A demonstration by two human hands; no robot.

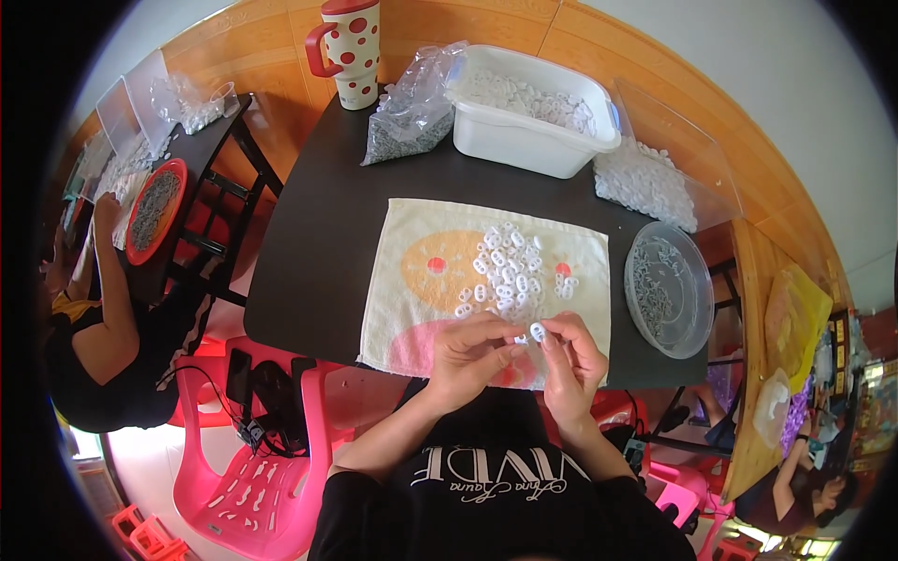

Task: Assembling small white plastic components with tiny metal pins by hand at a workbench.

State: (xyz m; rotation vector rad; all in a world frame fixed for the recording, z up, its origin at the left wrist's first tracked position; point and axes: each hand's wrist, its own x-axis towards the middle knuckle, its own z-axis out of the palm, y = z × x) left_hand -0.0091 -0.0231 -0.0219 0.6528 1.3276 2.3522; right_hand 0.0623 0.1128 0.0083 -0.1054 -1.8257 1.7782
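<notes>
In the head view, the left hand (463, 363) has its fingers (486, 331) narrowed around a small white piece (521, 340), its shape unclear; the right hand (569, 369) pinches a smooth oval plastic piece (538, 330) just beside it, over the towel's near part. Similar rounded white pieces (508, 266) heap loosely on the nubbly cream towel (393, 238), spread across the matte dark desk (309, 224). Beyond stand a rectangular plastic tub (519, 150) and a crinkled transparent bag (426, 84); a clear round bowl (690, 318) holds grey bits.

I can see both bare forearms (388, 436) slanting inward, the left hand (470, 359) turned sideways with thumb and forefinger pinched, the right hand (571, 366) just beside it, pinching too.
</notes>
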